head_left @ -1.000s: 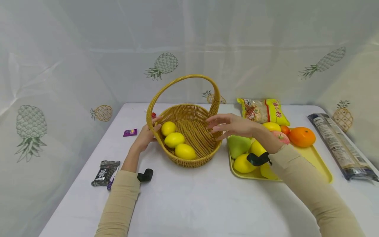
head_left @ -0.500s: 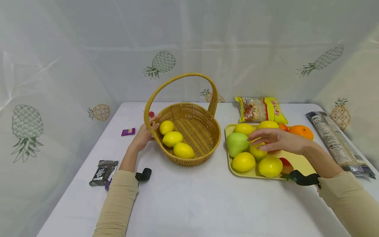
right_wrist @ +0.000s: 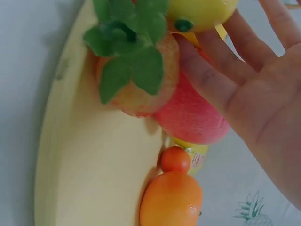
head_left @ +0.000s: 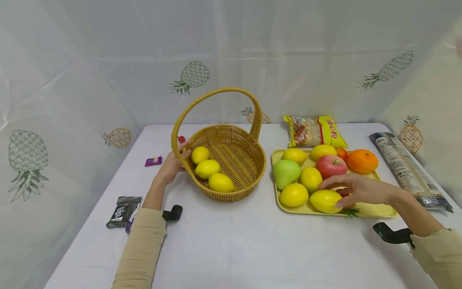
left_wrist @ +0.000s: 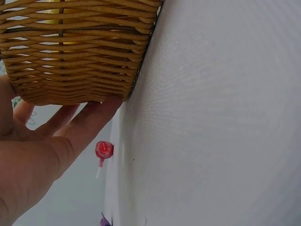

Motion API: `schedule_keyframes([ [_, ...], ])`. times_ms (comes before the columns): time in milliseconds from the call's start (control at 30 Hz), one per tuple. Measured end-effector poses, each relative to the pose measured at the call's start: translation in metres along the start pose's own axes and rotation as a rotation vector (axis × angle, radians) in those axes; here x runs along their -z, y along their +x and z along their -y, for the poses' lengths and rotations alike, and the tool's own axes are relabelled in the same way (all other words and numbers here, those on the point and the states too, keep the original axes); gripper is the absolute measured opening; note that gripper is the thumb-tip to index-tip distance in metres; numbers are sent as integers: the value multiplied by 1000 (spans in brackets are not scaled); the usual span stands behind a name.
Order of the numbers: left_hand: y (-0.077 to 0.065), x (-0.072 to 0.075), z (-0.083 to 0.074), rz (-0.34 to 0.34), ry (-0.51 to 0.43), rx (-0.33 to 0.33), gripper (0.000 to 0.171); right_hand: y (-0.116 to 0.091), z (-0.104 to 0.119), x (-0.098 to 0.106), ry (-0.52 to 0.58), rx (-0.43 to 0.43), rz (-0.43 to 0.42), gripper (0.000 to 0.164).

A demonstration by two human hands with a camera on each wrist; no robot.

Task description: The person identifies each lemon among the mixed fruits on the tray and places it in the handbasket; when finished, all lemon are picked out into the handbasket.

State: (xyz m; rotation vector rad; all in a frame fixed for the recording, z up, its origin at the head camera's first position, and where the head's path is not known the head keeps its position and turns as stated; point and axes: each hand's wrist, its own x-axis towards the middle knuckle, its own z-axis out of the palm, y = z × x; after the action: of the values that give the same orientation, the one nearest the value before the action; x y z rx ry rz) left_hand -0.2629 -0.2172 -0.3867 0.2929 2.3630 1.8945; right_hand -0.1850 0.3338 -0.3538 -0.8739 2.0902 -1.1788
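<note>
Both spread, my left hand [head_left: 174,164] touches the basket [head_left: 236,164] at nine o'clock, my right hand [head_left: 364,189] the tray's [head_left: 371,209] seven-o'clock lemon [head_left: 325,202].

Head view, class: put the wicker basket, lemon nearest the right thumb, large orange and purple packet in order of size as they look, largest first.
1. Wicker basket
2. Lemon and large orange, too alike to rank
3. Purple packet
</note>
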Motion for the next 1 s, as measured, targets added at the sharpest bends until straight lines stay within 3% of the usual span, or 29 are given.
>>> schedule_keyframes([
  [233, 0, 1, 1, -1, -2, -4, 52, 4, 7, -9, -203, 1, -58, 47],
  [433, 0, 2, 2, 2, -4, 0, 52, 8, 8, -13, -316, -67, -90, 48],
  [567, 0, 2, 2, 2, -5, 1, 52, 7, 13, -9, -301, -99, -108, 47],
  [700, 0, 2, 2, -1, -6, 3, 51, 8, 25, 0, -309, -45, -142, 47],
  [833, -1, 1, 1, 4, -8, 9, 51, 19, 38, 10, -184, 29, -123, 45],
  [933, -2, 0, 1, 11, -10, 12, 52, 33, 49, 15, -70, 40, -96, 46],
  [1000, -1, 0, 0, 13, -12, 13, 52, 45, 57, 15, -58, 23, -107, 47],
])
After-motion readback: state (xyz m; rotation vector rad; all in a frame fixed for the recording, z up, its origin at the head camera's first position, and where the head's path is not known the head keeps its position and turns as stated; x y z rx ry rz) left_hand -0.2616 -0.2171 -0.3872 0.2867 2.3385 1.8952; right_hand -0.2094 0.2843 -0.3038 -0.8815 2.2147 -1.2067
